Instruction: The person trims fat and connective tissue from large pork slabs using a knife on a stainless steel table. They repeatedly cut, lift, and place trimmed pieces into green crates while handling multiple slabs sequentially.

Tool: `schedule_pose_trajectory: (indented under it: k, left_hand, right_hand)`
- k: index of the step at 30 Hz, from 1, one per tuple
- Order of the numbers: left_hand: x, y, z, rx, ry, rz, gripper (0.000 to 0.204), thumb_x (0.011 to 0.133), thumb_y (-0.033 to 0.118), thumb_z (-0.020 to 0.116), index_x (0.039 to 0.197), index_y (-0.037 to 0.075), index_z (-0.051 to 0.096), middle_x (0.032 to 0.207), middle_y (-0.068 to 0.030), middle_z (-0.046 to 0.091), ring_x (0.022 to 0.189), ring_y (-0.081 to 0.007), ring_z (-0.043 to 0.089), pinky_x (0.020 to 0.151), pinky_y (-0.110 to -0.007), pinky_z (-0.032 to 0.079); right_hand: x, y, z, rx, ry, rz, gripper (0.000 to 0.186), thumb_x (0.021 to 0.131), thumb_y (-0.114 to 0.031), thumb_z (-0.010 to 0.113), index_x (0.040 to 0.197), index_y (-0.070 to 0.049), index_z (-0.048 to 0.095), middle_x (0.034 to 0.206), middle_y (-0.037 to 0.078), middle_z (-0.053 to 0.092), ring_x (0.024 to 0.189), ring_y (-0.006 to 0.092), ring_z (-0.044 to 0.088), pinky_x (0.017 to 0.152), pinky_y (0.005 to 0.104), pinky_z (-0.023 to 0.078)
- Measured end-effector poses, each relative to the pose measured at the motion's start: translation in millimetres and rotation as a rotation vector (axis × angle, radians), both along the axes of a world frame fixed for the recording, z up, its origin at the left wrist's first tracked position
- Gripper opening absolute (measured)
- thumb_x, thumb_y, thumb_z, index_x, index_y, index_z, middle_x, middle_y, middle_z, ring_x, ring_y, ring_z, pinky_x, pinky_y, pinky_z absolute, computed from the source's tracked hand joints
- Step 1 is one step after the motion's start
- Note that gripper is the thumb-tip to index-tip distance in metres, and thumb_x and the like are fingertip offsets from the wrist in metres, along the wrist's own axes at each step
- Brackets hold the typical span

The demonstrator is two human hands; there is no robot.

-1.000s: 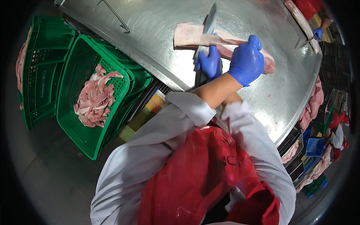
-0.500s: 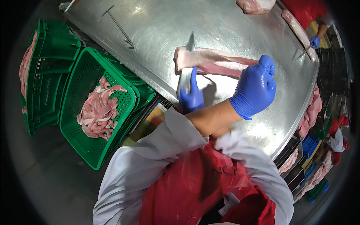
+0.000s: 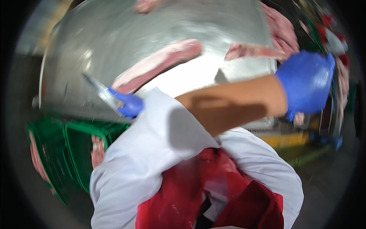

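Note:
My arms are crossed, so my left hand (image 3: 309, 84) is on the right side, beyond the table's edge. It is a closed blue-gloved fist, with a thin strip of meat (image 3: 251, 52) trailing from it over the steel table (image 3: 213, 23). On the left, my blue-gloved right hand (image 3: 131, 104) grips a knife (image 3: 101, 88), its blade pointing up and left. Beside the knife lies a long piece of meat (image 3: 160, 65), pale fat along one side and pink flesh along the other. My left forearm and sleeve hide most of the right arm. Motion blurs the picture.
Green perforated crates (image 3: 70, 152) with meat scraps (image 3: 98, 150) stand at the lower left. More meat (image 3: 282, 28) hangs at the table's right edge, and another piece (image 3: 148, 5) lies at the far side. A person in white and red (image 3: 331, 40) is at the far right.
The view has turned, and the crates now sit lower. My left hand has moved right with the strip, now apart from the larger piece. My right hand and knife have moved left.

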State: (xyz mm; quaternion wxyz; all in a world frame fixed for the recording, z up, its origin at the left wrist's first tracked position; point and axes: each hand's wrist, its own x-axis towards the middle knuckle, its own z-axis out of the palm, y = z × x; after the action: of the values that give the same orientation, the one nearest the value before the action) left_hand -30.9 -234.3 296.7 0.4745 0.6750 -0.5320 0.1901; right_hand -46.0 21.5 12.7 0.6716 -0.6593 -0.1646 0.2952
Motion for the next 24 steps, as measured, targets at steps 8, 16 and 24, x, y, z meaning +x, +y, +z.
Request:
schedule_pose_trajectory:
  k: [8,16,24]
  left_hand:
    - [120,27,-105,0.520,0.339,-0.036,0.068,0.087,0.037,0.071,0.140,0.002,0.047,0.124,-0.0206,0.062,0.112,-0.0331,0.063,0.099,-0.041,0.048]
    - [141,177,-314,0.941,0.491,0.545,0.077,0.070,0.051,0.079,0.126,0.005,0.056,0.124,-0.0227,0.062,0.111,-0.0437,0.060,0.094,-0.051,0.049]
    - [115,122,-312,0.962,0.369,0.552,0.110,0.069,0.066,0.074,0.150,0.004,0.032,0.144,-0.0244,0.044,0.132,-0.0427,0.044,0.107,-0.052,0.038]
  right_hand:
    - [-35,-268,-14,-0.032,0.124,-0.574,0.080,0.092,-0.013,0.061,0.158,-0.028,0.018,0.088,0.005,0.065,0.064,0.0115,0.060,0.053,0.0276,0.052]
    - [-142,-403,-1,-0.092,0.148,-1.115,0.088,0.091,0.007,0.051,0.160,-0.024,0.006,0.081,0.003,0.060,0.063,0.0092,0.056,0.053,0.0247,0.049]
    - [-18,-375,-25,-0.277,0.000,-0.973,0.085,0.092,0.000,0.054,0.160,-0.025,0.009,0.078,0.004,0.061,0.062,0.0106,0.057,0.058,0.0271,0.051]
